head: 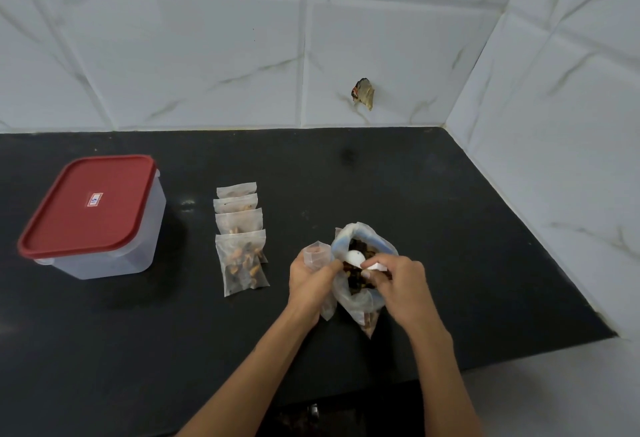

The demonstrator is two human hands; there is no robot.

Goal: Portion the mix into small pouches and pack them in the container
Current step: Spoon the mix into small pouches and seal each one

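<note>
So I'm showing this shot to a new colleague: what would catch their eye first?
Probably the container with its red lid, closed, at the counter's left. Next, the two hands at centre: the right hand dips a white spoon into the bag of mix, the left hand holds an empty pouch. Four filled pouches lie between.

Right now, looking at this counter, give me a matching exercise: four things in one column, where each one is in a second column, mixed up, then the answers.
Things:
1. container
2. filled pouches
3. empty pouch
4. white spoon

Places:
A. held in the left hand
B. inside the open bag of mix, handle pinched by the right hand
C. far left of the counter, red lid on
D. overlapping row, mid-counter

Pairs: 1-C, 2-D, 3-A, 4-B
</note>
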